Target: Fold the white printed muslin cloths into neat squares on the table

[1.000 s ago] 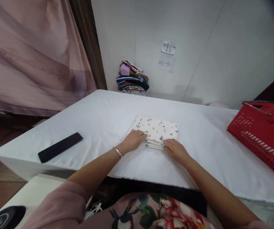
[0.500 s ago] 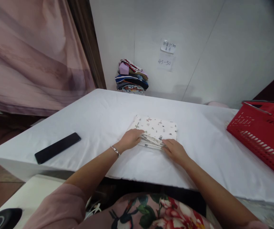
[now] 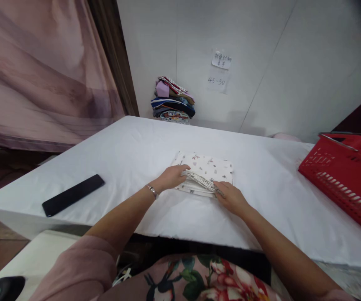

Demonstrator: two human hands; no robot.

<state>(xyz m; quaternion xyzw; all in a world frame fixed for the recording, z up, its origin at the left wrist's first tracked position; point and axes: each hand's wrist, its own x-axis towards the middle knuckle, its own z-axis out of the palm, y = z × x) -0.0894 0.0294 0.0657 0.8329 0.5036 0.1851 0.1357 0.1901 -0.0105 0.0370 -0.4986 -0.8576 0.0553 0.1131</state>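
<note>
In the middle of the white-covered table (image 3: 130, 154) lies a folded white cloth (image 3: 210, 166) with small printed motifs, its layers showing along the near edge. My left hand (image 3: 174, 176), with a bracelet at the wrist, grips the left part of that near edge, thumb on top. At the right part of the same edge, my right hand (image 3: 230, 196) is closed on the layers. Between the hands the upper layers are raised a little above the lowest one. The fingertips under the cloth are hidden.
A black flat slab-like object (image 3: 73, 195) lies on the table's left side. At the right stands a red plastic basket (image 3: 340, 175) with a metal handle. A stack of folded fabrics (image 3: 173, 100) rises behind the far edge, near paper notes (image 3: 219, 71) on the wall.
My left hand has moved slightly up and away from me, lifting the cloth's near-edge layers higher. My right hand stays at almost the same spot.
</note>
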